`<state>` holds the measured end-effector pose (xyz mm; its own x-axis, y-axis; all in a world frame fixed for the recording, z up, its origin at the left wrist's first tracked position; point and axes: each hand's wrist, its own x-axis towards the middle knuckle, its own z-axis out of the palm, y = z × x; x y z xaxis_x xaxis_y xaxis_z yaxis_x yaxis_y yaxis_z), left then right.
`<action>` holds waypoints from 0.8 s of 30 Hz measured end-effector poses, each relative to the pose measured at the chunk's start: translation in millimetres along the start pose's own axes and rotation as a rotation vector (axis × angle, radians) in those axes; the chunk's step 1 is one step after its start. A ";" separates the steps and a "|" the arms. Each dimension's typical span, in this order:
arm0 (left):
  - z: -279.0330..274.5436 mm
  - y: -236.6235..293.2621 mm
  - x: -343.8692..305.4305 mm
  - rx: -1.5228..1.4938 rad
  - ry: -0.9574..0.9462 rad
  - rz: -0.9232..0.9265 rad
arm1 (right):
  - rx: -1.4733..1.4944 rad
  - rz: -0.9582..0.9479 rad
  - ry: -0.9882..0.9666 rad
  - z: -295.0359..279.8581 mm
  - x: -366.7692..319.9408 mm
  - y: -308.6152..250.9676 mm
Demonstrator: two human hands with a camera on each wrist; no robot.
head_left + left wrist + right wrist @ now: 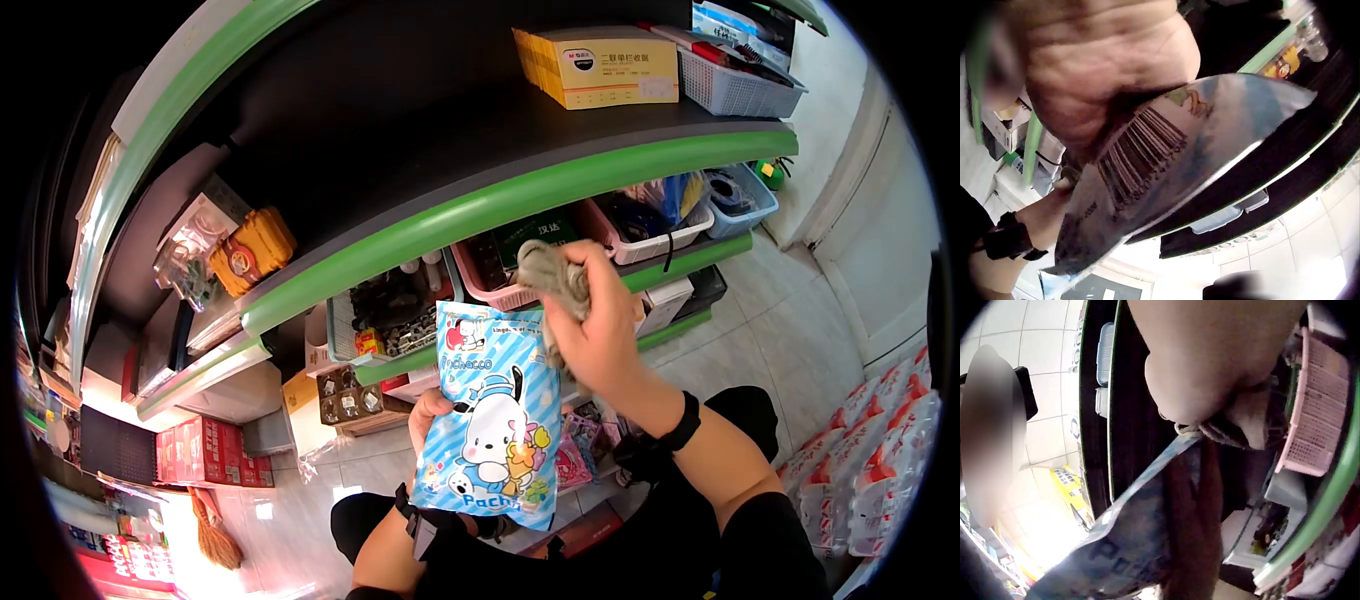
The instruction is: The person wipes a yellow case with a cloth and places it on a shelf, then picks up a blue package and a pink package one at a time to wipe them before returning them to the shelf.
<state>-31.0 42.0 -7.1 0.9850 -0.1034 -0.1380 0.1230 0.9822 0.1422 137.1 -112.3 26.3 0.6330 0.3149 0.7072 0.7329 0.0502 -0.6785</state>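
A blue-and-white striped packet (500, 420) with a cartoon dog on its front stands upright before the person's body in the head view. The left hand (428, 415) grips its left edge, thumb on the front; the other fingers are hidden behind it. At the packet's upper right, the right hand (600, 325) holds a bunched greyish-green cloth (555, 275) between thumb and curled fingers. In the left wrist view the left hand (1110, 62) lies against the packet's barcode side (1147, 156). The right wrist view shows the right hand (1216, 356) by the packet's top edge (1141, 481).
Green-edged shelving (520, 190) runs across the front, with a yellow box (620, 70) on top. Below are a pink basket (485, 285), a basket of small dark items (345, 335) and a blue basket (750, 200). Red-and-white wrapped packs (880, 450) stand at the right.
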 end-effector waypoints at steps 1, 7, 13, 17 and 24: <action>5.9 -2.9 -0.7 -0.034 -0.016 0.024 | -0.034 0.035 0.034 -2.7 3.0 5.6; 18.2 16.6 -8.9 0.036 -0.050 0.158 | 0.473 0.463 -0.041 -21.1 22.7 19.9; 11.7 43.5 -14.6 0.170 -0.011 0.383 | 0.923 0.973 -0.528 -3.8 -13.6 2.5; 8.8 44.3 -18.4 0.243 0.031 0.364 | 1.011 1.045 -0.577 13.3 -22.3 -15.6; 11.6 46.5 -3.8 0.737 0.270 0.522 | 0.807 1.004 -0.408 -4.4 -0.1 -28.6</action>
<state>-27.7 86.2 11.4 0.8872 0.4524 -0.0906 -0.1900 0.5372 0.8218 117.2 -117.9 46.5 0.5828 0.7940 -0.1730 -0.4379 0.1274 -0.8900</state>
